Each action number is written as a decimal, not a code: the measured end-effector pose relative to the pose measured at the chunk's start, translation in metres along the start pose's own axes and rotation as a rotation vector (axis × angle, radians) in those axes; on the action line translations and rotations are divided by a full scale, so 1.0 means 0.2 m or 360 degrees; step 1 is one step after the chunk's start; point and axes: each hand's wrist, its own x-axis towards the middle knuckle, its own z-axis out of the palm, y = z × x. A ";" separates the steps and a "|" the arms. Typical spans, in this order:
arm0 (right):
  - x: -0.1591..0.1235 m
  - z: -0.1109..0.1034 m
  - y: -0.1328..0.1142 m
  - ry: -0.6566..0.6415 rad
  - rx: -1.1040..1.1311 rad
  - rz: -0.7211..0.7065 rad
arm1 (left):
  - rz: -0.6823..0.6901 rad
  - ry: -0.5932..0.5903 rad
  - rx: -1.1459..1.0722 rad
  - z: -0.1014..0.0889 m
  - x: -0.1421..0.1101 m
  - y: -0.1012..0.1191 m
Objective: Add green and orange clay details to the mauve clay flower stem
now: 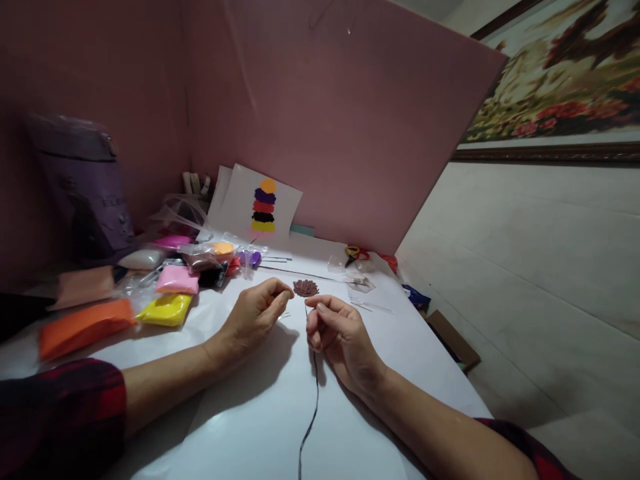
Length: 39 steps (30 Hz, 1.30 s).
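A small brown flower head [305, 288] with many thin petals stands over the white paper, between my two hands. My right hand [345, 333] is closed just below it, its fingers pinched about the thin dark stem. From under these fingers a narrow dark strip [316, 393] trails down in a curve toward me; whether it is one piece with the stem I cannot tell. My left hand [255, 310] is closed in a pinch at the flower's left edge. Anything between its thumb and forefinger is too small to make out.
Bags of coloured clay, among them an orange bag [85, 328] and a yellow bag [166, 310], lie left. A purple container [83, 190] stands behind them. Scissors [354, 255], dark wires [300, 272] and a colour-swatch card [240, 200] are farther back. A pink board [310, 120] rises behind.
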 end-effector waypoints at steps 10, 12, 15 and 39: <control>0.02 -0.01 0.00 0.0031 0.0023 0.0019 | -0.0411 -0.0280 -0.0731 0.02 -0.01 0.00; 0.02 -0.01 0.00 0.0030 0.0026 0.0021 | -0.0421 -0.0294 -0.0721 0.02 -0.01 0.01; 0.02 -0.01 0.00 0.0039 0.0021 0.0032 | -0.0405 -0.0288 -0.0618 0.01 -0.02 0.02; 0.04 -0.03 -0.01 0.0545 0.0019 -0.0207 | -0.0440 -0.0176 -0.1053 0.03 -0.02 0.02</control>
